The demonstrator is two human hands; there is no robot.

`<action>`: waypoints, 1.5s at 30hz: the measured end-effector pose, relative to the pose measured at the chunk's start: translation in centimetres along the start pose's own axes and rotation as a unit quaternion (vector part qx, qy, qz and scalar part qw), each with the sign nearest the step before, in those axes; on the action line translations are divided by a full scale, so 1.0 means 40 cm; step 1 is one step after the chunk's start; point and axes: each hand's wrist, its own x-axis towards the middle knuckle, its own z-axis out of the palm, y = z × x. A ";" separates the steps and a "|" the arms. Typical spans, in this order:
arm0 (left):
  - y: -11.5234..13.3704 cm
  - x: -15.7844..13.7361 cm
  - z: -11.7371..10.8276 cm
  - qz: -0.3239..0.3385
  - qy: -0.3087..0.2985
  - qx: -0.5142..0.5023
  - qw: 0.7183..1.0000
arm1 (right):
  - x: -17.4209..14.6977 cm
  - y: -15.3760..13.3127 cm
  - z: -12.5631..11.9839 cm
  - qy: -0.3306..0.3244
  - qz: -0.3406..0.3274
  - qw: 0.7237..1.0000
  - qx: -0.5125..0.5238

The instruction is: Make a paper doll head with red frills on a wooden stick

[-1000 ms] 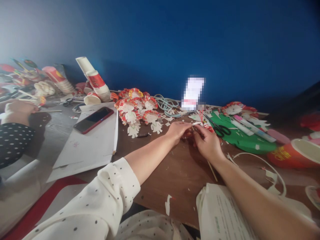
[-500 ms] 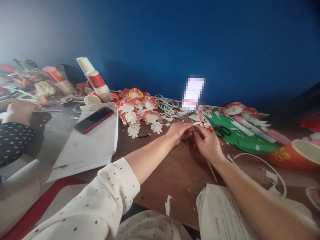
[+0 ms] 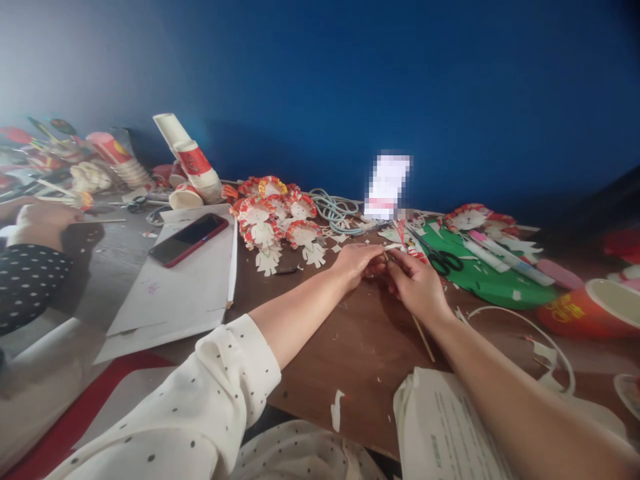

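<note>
My left hand [image 3: 359,262] and my right hand [image 3: 419,285] meet over the brown table, fingers closed together. Between the fingertips is the tip of a thin wooden stick [image 3: 424,339], whose lower part slants out beneath my right hand. A small white piece shows at the pinch, partly covered by the fingers. Just beyond my right hand lies a red-and-white paper piece [image 3: 416,254]. Black-handled scissors [image 3: 445,263] rest to its right. Several fringed paper cut-outs [image 3: 273,217] are heaped to the left of my hands.
A pixelated bright screen [image 3: 387,187] stands against the blue wall. A phone [image 3: 190,240] lies on a white board [image 3: 165,300]; stacked paper cups [image 3: 195,167] stand behind. Green sheet [image 3: 493,283], orange cup [image 3: 590,308] and papers [image 3: 445,420] are right. Another person's hand [image 3: 43,223] is far left.
Both hands stay in place, with only a slight shift of the fingers at the pinch. The small white piece shows less between the fingertips. The rest looks the same.
</note>
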 end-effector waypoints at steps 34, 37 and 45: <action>-0.006 0.006 0.002 -0.008 0.032 0.081 0.996 | -0.003 0.034 0.006 0.006 -0.097 0.985 -0.142; -0.009 0.009 0.000 -0.004 0.034 0.090 0.995 | -0.007 0.038 0.008 0.004 -0.118 0.982 -0.149; -0.006 0.003 0.004 -0.020 0.040 0.098 0.994 | -0.013 0.026 0.005 -0.002 -0.117 0.979 -0.165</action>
